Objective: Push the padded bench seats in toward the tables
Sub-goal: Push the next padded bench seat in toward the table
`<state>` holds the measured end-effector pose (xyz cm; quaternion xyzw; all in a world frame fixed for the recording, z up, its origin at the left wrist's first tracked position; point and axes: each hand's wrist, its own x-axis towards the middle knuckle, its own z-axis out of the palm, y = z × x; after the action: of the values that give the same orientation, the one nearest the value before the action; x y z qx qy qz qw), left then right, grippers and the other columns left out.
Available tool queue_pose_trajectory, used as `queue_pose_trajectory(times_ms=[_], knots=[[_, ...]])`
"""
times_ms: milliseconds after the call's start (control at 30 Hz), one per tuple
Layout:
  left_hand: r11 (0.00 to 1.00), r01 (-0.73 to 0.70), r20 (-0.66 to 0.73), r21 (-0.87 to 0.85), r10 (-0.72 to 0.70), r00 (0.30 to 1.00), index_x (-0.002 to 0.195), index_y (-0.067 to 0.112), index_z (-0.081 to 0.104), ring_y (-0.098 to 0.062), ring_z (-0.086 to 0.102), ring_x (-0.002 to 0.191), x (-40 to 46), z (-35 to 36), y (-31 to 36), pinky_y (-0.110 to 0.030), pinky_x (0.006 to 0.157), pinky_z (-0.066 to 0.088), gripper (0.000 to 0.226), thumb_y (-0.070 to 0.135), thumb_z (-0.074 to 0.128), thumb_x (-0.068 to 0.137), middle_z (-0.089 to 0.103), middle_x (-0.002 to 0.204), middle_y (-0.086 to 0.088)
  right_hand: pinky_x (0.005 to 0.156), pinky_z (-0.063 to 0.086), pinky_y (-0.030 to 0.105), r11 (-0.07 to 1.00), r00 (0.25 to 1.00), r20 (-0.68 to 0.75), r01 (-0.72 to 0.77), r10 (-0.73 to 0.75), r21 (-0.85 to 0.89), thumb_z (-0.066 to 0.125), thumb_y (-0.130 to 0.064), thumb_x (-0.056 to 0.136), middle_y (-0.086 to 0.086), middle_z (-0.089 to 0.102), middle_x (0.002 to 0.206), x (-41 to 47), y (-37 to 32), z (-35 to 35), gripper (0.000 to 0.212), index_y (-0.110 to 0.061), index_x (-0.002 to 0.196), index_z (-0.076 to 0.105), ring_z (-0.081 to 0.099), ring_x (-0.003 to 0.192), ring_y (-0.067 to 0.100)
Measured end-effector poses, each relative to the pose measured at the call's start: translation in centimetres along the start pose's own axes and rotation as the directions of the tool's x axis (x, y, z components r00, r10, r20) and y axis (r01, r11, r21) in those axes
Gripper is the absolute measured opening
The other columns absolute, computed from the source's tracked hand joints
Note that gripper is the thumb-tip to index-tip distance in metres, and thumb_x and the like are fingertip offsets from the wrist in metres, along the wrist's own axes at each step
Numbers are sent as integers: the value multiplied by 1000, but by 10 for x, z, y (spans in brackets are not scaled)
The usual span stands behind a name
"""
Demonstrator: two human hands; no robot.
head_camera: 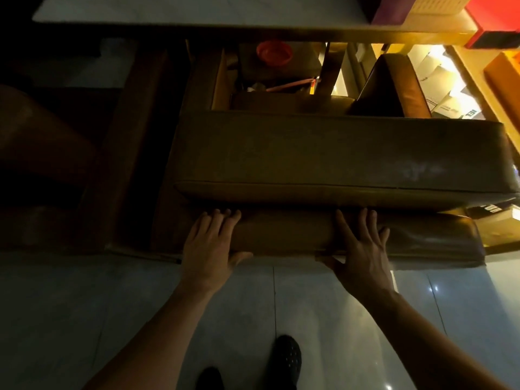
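A brown padded bench [332,153] stands in front of me, its long seat cushion running left to right and a padded backrest roll [284,232] along its near edge. My left hand [209,246] grips that roll near its left end, fingers on top and thumb under the near edge. My right hand [363,249] grips it further right in the same way. Beyond the bench, a pale table top [180,9] spans the top of the view. The light is dim.
Under the table lie a red bowl [274,53] on a dark box, a stick and another brown padded seat [399,85]. Dark padded benches [56,142] fill the left. Red, purple and orange boxes sit at top right. Glossy tiled floor [112,305] and my shoes [287,358] are below.
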<state>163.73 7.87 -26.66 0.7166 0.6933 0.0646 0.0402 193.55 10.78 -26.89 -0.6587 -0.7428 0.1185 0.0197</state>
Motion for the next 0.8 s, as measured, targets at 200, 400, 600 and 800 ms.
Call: queue_pose_trajectory(times_ms=[200,400,600,800], knots=[[999,25,38,27,-26,999,146,27,38,-27,38,133,-26,-4,9,-42,110,35,89,74,60,74,48,141,2,119,7,68,999,999,21,34,-34,1,69,-62,80,20,0,166,-18,5,-3,105,-29,160,9,-13,152,38],[999,-17,3,31,17,1000,144,26,42,-24,41,128,-23,-2,4,-42,107,39,93,74,65,68,53,136,3,121,3,65,999,996,83,29,-27,-19,63,-66,81,18,-7,166,-13,8,-4,105,-31,158,0,-21,149,36],[998,-56,-52,-2,55,997,143,26,44,-22,41,131,-23,5,-2,-39,110,34,92,74,65,67,53,138,5,119,9,68,1000,997,71,20,-21,18,68,-60,80,20,1,166,-12,7,-3,103,-30,158,8,-16,150,36],[1000,-29,-54,8,29,998,142,25,46,-26,45,129,-4,2,-4,-42,107,41,91,71,70,68,55,137,3,119,6,68,999,997,68,26,-23,-43,64,-64,83,22,-4,166,9,2,-5,103,-31,159,4,-17,150,39]])
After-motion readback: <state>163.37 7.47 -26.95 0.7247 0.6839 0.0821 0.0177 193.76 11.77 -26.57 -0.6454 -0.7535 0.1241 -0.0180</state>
